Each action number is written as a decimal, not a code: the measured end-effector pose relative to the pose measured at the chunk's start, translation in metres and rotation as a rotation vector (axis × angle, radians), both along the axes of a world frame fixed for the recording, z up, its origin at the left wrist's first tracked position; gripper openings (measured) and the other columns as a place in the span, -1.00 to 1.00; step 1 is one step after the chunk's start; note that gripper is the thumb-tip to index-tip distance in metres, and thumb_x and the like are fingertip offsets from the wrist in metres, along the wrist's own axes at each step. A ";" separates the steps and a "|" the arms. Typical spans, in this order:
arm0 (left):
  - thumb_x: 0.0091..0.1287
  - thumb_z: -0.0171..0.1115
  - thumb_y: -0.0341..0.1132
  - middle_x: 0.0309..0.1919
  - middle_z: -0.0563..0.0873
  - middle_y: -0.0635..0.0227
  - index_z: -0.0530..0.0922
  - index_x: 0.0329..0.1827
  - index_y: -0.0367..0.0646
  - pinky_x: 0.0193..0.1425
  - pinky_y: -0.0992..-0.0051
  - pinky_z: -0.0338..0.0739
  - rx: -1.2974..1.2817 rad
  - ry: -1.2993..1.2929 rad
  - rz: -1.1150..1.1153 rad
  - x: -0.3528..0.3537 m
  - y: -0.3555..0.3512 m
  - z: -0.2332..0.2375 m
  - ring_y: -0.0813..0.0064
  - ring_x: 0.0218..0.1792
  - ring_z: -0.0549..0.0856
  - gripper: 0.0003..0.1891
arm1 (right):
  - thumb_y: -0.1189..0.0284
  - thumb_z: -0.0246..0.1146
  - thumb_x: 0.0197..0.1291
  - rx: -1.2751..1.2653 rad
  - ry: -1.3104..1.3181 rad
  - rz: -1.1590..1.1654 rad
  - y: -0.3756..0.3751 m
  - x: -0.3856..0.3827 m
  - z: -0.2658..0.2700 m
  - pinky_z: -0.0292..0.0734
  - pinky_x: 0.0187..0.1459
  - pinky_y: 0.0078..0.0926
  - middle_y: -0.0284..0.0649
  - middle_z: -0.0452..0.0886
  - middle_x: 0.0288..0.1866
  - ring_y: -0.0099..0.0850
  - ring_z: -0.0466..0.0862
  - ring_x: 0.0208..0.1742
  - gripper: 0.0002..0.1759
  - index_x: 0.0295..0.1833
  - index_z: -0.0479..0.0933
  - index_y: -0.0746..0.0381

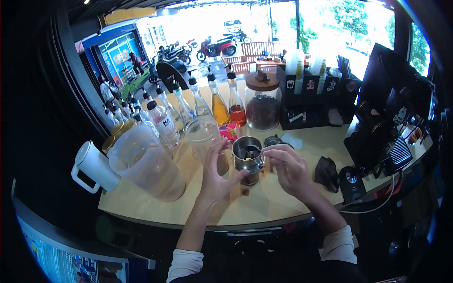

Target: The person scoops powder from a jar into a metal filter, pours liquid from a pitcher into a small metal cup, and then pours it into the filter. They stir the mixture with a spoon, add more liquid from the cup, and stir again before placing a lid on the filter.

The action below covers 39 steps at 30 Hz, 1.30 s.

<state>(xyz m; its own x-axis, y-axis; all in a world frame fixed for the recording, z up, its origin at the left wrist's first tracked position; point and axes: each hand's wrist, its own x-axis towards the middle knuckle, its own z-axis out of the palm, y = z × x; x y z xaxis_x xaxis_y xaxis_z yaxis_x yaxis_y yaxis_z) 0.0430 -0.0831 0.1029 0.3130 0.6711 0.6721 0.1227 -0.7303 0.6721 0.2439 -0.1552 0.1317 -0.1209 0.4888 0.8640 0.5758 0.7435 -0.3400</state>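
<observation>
A metal drip coffee filter (pixel 247 163) with an open top sits on a small glass (pixel 250 178) with dark contents. My left hand (pixel 216 177) cups the filter's left side, its thumb against the lower flange and its fingers by the rim. On the other side, my right hand (pixel 289 169) is closed in a pinch at the right rim; what lies between its fingertips is too small to make out. Dark metal and a small pale spot show inside the filter. Just left of it stands a clear plastic cup (pixel 200 134), partly behind my left hand.
Left are a large translucent pitcher (pixel 146 165) and a white jug (pixel 94 167). Several pump bottles (pixel 217 104) and a lidded glass jar (pixel 263 106) line the back. A black cup organizer (pixel 295 101), dark cloth (pixel 326 173) and black machine (pixel 377 137) stand right.
</observation>
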 end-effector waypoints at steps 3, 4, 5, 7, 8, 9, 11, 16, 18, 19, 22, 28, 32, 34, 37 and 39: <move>-0.08 0.61 -0.18 0.28 0.43 0.20 0.22 0.43 -0.13 0.33 0.20 0.35 -0.108 0.098 -0.041 0.000 0.013 -0.013 0.29 0.30 0.45 -0.01 | 0.73 0.21 0.14 0.023 -0.005 -0.006 0.002 -0.002 0.000 0.60 -0.22 -0.39 -0.04 0.62 -0.12 -0.18 0.68 -0.18 -0.76 -0.05 0.52 0.36; -0.09 0.62 -0.18 0.28 0.43 0.20 0.21 0.43 -0.13 0.35 0.19 0.34 -0.149 0.115 -0.061 0.003 0.016 -0.014 0.28 0.30 0.45 -0.01 | 0.74 0.21 0.13 0.049 -0.015 -0.006 0.004 -0.003 0.000 0.60 -0.22 -0.37 -0.04 0.62 -0.12 -0.18 0.68 -0.18 -0.75 -0.05 0.52 0.36; -0.12 0.64 -0.16 0.27 0.44 0.18 0.25 0.40 -0.15 0.35 0.20 0.35 -0.161 0.109 -0.051 0.006 0.020 -0.015 0.25 0.29 0.45 0.00 | 0.75 0.21 0.10 0.065 -0.035 -0.008 0.007 -0.003 -0.002 0.61 -0.23 -0.34 -0.04 0.61 -0.11 -0.16 0.68 -0.18 -0.72 -0.05 0.50 0.36; -0.11 0.63 -0.17 0.26 0.47 0.19 0.26 0.41 -0.15 0.34 0.24 0.37 -0.141 0.129 -0.038 0.011 0.032 -0.025 0.28 0.28 0.48 -0.02 | 0.73 0.22 0.10 0.084 -0.082 -0.033 0.014 -0.004 -0.006 0.61 -0.23 -0.34 -0.05 0.61 -0.11 -0.16 0.67 -0.19 -0.72 -0.04 0.50 0.35; -0.10 0.63 -0.17 0.25 0.50 0.20 0.27 0.41 -0.14 0.32 0.28 0.39 -0.115 0.147 -0.026 0.014 0.035 -0.025 0.31 0.26 0.51 -0.03 | 0.72 0.23 0.10 0.109 -0.131 -0.058 0.017 -0.005 -0.008 0.61 -0.23 -0.34 -0.06 0.60 -0.11 -0.16 0.67 -0.19 -0.71 -0.03 0.49 0.35; -0.10 0.63 -0.17 0.25 0.50 0.20 0.27 0.41 -0.14 0.32 0.28 0.39 -0.112 0.144 -0.023 0.017 0.037 -0.024 0.31 0.26 0.51 -0.03 | 0.72 0.23 0.10 0.112 -0.134 -0.056 0.020 -0.006 -0.009 0.61 -0.23 -0.34 -0.06 0.60 -0.11 -0.16 0.67 -0.19 -0.71 -0.03 0.49 0.35; -0.17 0.65 -0.12 0.06 0.62 0.13 0.46 0.22 -0.24 0.29 0.28 0.42 -0.154 0.126 -0.054 0.021 0.038 -0.019 0.24 0.17 0.57 -0.16 | 0.71 0.25 0.08 0.094 -0.134 -0.027 0.023 -0.008 -0.012 0.61 -0.22 -0.34 -0.06 0.60 -0.11 -0.15 0.67 -0.19 -0.69 -0.03 0.49 0.34; -0.17 0.65 -0.12 -0.06 0.70 0.17 0.49 0.17 -0.26 0.15 0.35 0.53 -0.151 0.183 -0.034 0.019 0.032 -0.009 0.31 -0.01 0.68 -0.20 | 0.71 0.24 0.08 0.014 -0.137 0.031 0.020 -0.010 -0.014 0.62 -0.20 -0.34 -0.04 0.60 -0.10 -0.13 0.68 -0.20 -0.71 -0.04 0.50 0.34; -0.16 0.65 -0.13 -0.05 0.70 0.18 0.49 0.17 -0.26 0.18 0.35 0.51 -0.112 0.189 -0.020 0.018 0.032 -0.011 0.31 0.01 0.68 -0.20 | 0.72 0.24 0.07 0.059 -0.101 -0.020 0.020 -0.008 -0.013 0.62 -0.19 -0.33 -0.04 0.61 -0.09 -0.14 0.69 -0.19 -0.72 -0.06 0.50 0.34; -0.17 0.65 -0.12 -0.04 0.69 0.17 0.48 0.19 -0.26 0.19 0.35 0.51 -0.139 0.201 -0.016 0.018 0.032 -0.011 0.31 0.03 0.67 -0.18 | 0.73 0.24 0.02 0.037 -0.126 -0.022 0.020 -0.009 -0.014 0.62 -0.18 -0.32 -0.04 0.62 -0.09 -0.14 0.69 -0.16 -0.70 -0.07 0.50 0.35; -0.17 0.66 -0.12 -0.01 0.68 0.16 0.47 0.20 -0.25 0.19 0.35 0.51 -0.159 0.147 -0.058 0.018 0.039 -0.022 0.32 0.04 0.67 -0.17 | 0.74 0.23 0.00 0.011 -0.200 0.049 0.022 -0.010 -0.022 0.62 -0.18 -0.34 -0.04 0.62 -0.09 -0.14 0.69 -0.15 -0.68 -0.07 0.50 0.35; -0.14 0.64 -0.11 0.01 0.67 0.18 0.45 0.22 -0.24 0.23 0.35 0.48 -0.192 0.144 -0.075 0.018 0.033 -0.016 0.34 0.07 0.64 -0.17 | 0.72 0.20 0.12 -0.064 -0.089 -0.024 0.019 -0.006 -0.022 0.62 -0.18 -0.37 -0.06 0.63 -0.07 -0.20 0.70 -0.16 -0.75 -0.06 0.50 0.34; -0.15 0.63 -0.10 0.02 0.66 0.17 0.43 0.23 -0.25 0.23 0.35 0.48 -0.208 0.161 -0.040 0.020 0.031 -0.014 0.33 0.07 0.64 -0.14 | 0.69 0.18 0.20 -0.075 -0.073 0.074 0.016 -0.007 -0.023 0.62 -0.21 -0.41 -0.07 0.65 -0.07 -0.24 0.70 -0.19 -0.84 -0.10 0.51 0.32; -0.15 0.63 -0.10 0.02 0.66 0.15 0.42 0.23 -0.26 0.23 0.34 0.48 -0.213 0.149 -0.032 0.024 0.030 -0.013 0.32 0.08 0.64 -0.14 | 0.68 0.19 0.21 -0.080 0.029 0.004 0.018 -0.006 -0.021 0.62 -0.23 -0.41 -0.09 0.66 -0.08 -0.28 0.71 -0.20 -0.84 -0.10 0.52 0.32; -0.15 0.63 -0.16 -0.01 0.67 0.19 0.44 0.21 -0.24 0.21 0.37 0.50 -0.201 0.134 -0.002 0.031 0.034 -0.020 0.36 0.06 0.66 -0.18 | 0.68 0.18 0.21 -0.090 0.024 0.030 0.017 -0.007 -0.022 0.64 -0.22 -0.45 -0.10 0.67 -0.09 -0.30 0.72 -0.19 -0.84 -0.10 0.54 0.32; -0.15 0.62 -0.22 -0.03 0.69 0.24 0.45 0.20 -0.21 0.18 0.39 0.52 -0.185 0.134 0.018 0.034 0.035 -0.019 0.41 0.03 0.67 -0.21 | 0.68 0.18 0.22 -0.081 0.014 0.057 0.016 -0.006 -0.022 0.65 -0.21 -0.46 -0.10 0.67 -0.09 -0.30 0.72 -0.17 -0.84 -0.10 0.54 0.32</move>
<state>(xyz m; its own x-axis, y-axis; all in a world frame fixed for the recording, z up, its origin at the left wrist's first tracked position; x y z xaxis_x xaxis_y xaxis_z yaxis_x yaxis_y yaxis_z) 0.0766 -0.0484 0.0842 0.3783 0.7851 0.4904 0.2320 -0.5933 0.7708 0.2376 -0.1389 0.1101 -0.1386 0.5499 0.8237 0.5278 0.7448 -0.4084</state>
